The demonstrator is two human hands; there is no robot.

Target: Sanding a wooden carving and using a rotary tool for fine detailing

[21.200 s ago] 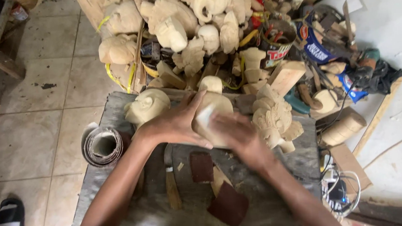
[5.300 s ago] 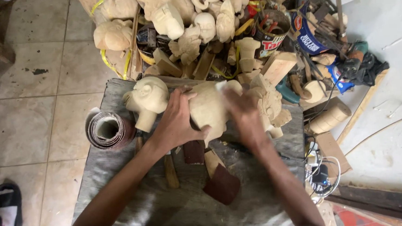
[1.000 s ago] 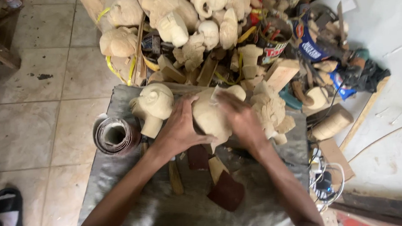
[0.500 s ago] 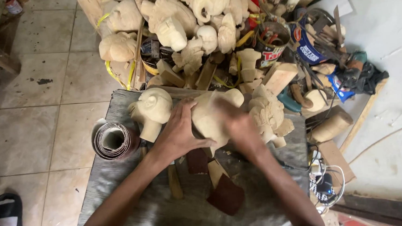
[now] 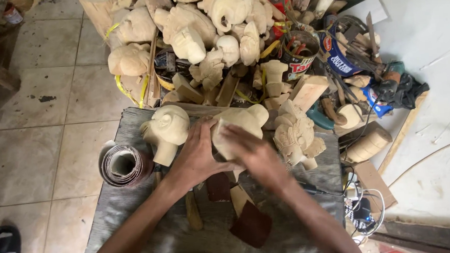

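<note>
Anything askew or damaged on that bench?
Nothing looks broken. Both hands, left and right, hold a pale wooden carving on the grey bench. Dark sandpaper scraps lie loose, one overlapping another; the carving pile behind is jumbled.

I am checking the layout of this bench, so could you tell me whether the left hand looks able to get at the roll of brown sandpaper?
Probably yes. The left hand rests on the pale wooden carving, and the roll of brown sandpaper lies just to its left on the grey bench top, with nothing between them.
</note>
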